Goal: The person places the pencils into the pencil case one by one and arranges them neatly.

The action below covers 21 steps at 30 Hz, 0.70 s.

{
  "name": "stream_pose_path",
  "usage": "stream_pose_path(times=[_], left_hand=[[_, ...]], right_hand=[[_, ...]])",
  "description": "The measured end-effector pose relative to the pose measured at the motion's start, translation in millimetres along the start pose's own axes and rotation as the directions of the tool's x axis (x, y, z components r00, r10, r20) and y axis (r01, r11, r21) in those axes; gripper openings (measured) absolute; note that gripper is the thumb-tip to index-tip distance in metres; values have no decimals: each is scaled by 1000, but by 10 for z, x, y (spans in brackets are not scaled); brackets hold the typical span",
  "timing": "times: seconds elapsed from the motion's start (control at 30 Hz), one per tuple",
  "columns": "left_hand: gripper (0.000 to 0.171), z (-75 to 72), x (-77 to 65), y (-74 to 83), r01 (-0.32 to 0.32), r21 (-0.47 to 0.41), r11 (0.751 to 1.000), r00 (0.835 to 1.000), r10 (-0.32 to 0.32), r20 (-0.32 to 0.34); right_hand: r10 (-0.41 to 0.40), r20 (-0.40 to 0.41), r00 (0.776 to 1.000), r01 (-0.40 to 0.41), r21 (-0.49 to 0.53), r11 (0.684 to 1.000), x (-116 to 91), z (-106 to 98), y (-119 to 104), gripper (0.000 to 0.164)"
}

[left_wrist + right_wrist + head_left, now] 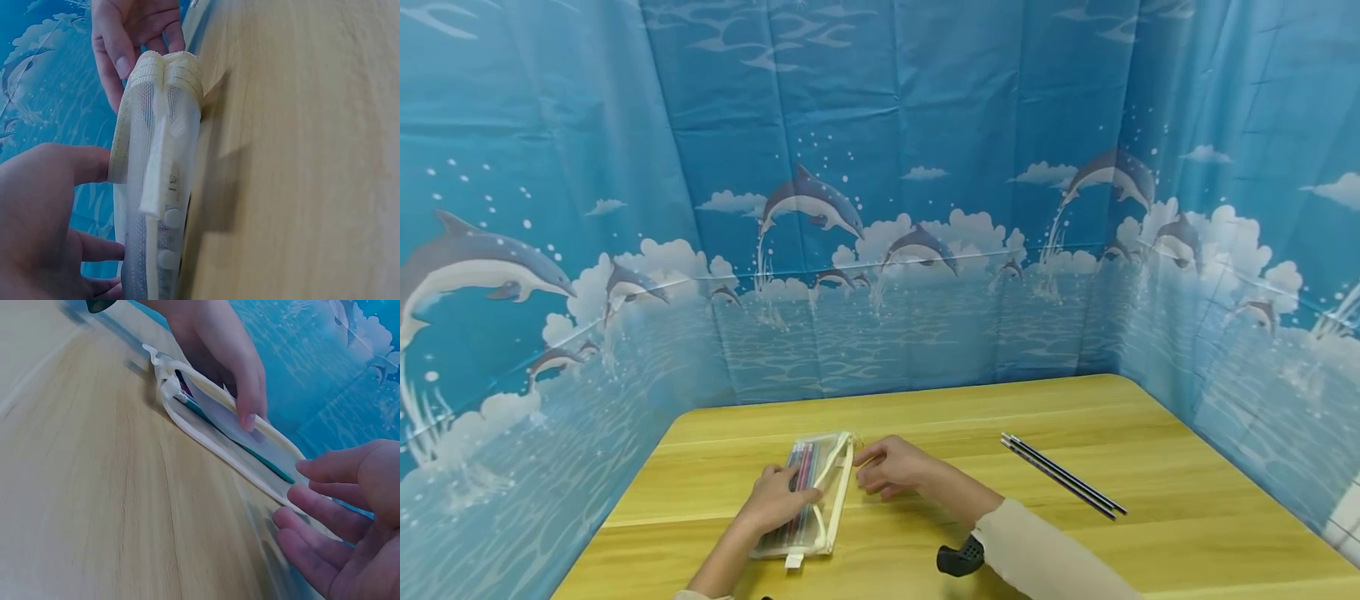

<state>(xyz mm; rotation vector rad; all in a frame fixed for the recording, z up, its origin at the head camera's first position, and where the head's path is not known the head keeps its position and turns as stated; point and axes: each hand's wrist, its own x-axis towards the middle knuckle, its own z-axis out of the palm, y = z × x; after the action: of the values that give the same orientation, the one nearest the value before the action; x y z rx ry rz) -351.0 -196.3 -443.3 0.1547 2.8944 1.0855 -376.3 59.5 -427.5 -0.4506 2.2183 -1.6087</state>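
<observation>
A translucent mesh pencil case (842, 508) with cream zip edging lies on the table, unzipped side facing right. Several pencils (806, 468) show through its mesh. My left hand (777, 498) holds the case from above, fingers spread on the mesh, thumb (249, 412) over the upper rim of the opening. That rim stands apart from the lower one, and a green pencil (250, 453) shows inside. Just right of the opening, my right hand (895, 468) has loosely bent fingers and holds nothing; its fingertips (299, 495) are close to the rim.
To the right, a few dark slim pencils (1063, 471) lie side by side on the wood-grain table (925, 408). A blue dolphin-print curtain (880, 333) hangs behind and along both sides. A black device (960, 558) sits at my right wrist.
</observation>
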Motion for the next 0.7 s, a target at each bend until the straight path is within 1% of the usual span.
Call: stream_pose_path(times=[0.2,0.37,0.7], left_hand=[[88,-14,-9,1,-6,-1,1000,1000,6,8],[87,-28,-9,-6,-14,-2,1000,1000,14,11],[88,1,13,-29,-7,4,1000,1000,7,19]], right_hand=[[-9,9,1000,10,-19,1000,-89,-162,14,44],[-18,7,1000,19,-44,999,-171,-325,17,43],[7,-68,998,-15,-118,993,-434,-712,85,39]])
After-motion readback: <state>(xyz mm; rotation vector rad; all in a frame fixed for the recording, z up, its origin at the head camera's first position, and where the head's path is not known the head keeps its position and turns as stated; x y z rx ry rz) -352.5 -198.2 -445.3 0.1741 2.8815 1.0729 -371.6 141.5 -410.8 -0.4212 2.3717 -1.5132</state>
